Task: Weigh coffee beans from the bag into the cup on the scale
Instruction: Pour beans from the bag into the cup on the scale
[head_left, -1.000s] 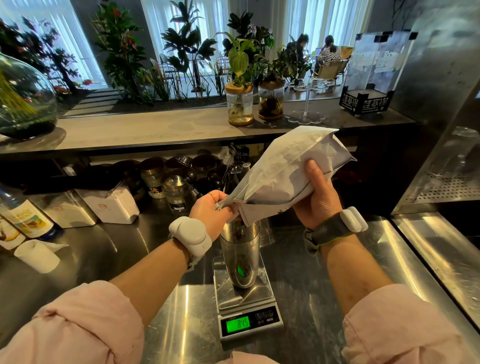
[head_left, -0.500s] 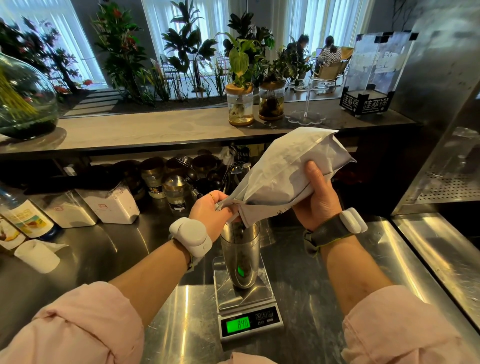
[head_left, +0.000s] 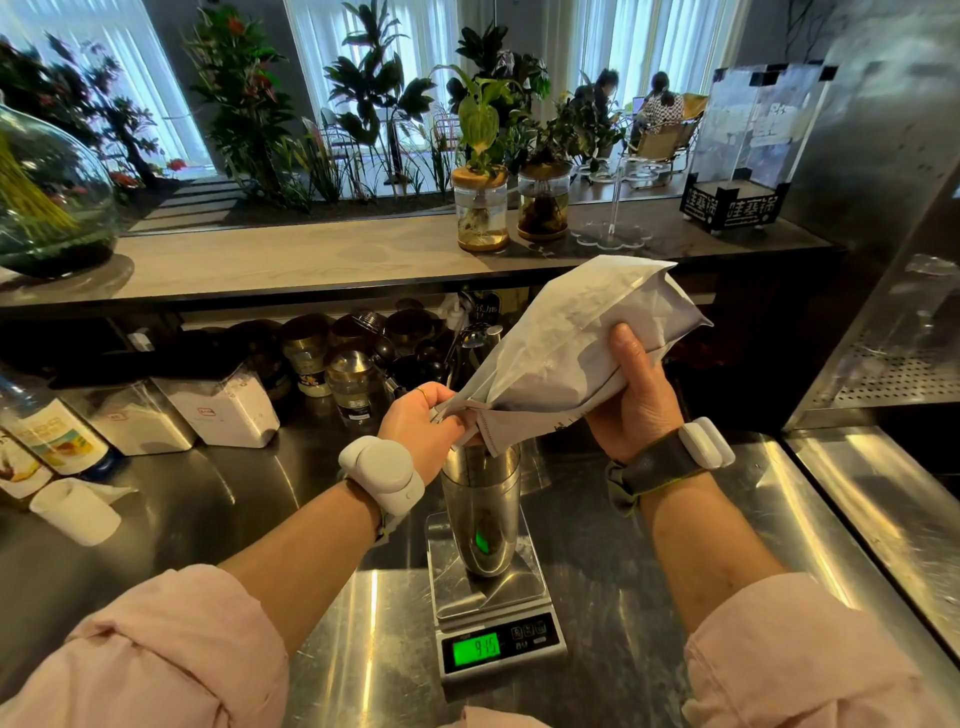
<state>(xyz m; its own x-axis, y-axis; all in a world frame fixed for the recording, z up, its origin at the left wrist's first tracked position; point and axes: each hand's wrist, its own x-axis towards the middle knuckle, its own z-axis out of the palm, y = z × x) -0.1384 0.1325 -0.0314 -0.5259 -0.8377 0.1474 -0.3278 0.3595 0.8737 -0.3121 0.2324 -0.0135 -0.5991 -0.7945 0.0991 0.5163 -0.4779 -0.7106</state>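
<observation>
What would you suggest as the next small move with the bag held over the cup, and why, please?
Probably keep the white paper bag tilted and trickle beans gently. Its open corner, pinched by the left hand, sits at the rim of the tall steel cup on the small digital scale; the right hand lifts the bag's base. The green display is lit, but no target weight is shown.

bag (head_left: 566, 353) mouth covering cup (head_left: 480, 499), counter (head_left: 623, 597) bare right

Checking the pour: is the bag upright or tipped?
Tipped: the bag slants mouth-down over the cup, bottom raised to the right.
</observation>
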